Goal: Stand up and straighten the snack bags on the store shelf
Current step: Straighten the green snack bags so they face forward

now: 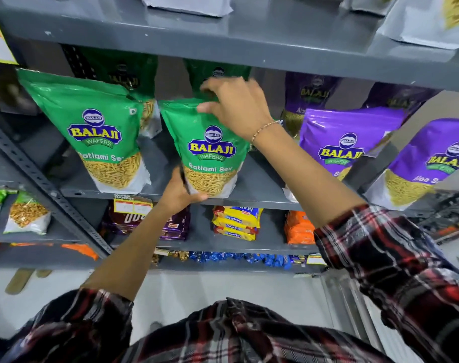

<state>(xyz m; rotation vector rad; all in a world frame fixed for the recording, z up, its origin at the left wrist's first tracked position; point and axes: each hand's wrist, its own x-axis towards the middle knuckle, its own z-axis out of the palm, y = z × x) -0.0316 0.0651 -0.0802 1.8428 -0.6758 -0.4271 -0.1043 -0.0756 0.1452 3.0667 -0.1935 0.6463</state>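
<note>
- Grey metal shelf [249,197], several tiers, shot from below looking up.
- Far left, at 9 o'clock: green Ratlami Sev bag [97,132] stands on the shelf, top leaning toward the camera; second green bag [123,74] behind it in shadow.
- Left hand [179,193] at 6 o'clock of the middle green bag [210,150]: fingers curled under its bottom left corner, thumb on the shelf lip below the bag, clamped on that corner.
- Middle green bag sits at the front edge of the shelf, roughly upright, near frame centre; label faces out.
- Right hand [236,106] at 12 o'clock of the same bag, fingers pinching its top edge, closed on it; thin bracelet [265,128] on the wrist.
- Another green bag [217,72] behind the right hand, mostly hidden.
- At 3 o'clock: purple Aloo Sev bag [346,142] upright, another purple bag [430,163] further right leaning; more purple bags behind in shadow.
- Tier below: brown packs [134,218], yellow Marie biscuit packs [236,221], orange packs [299,227].
- Both sleeves plaid red-black, rolled up the forearms.
</note>
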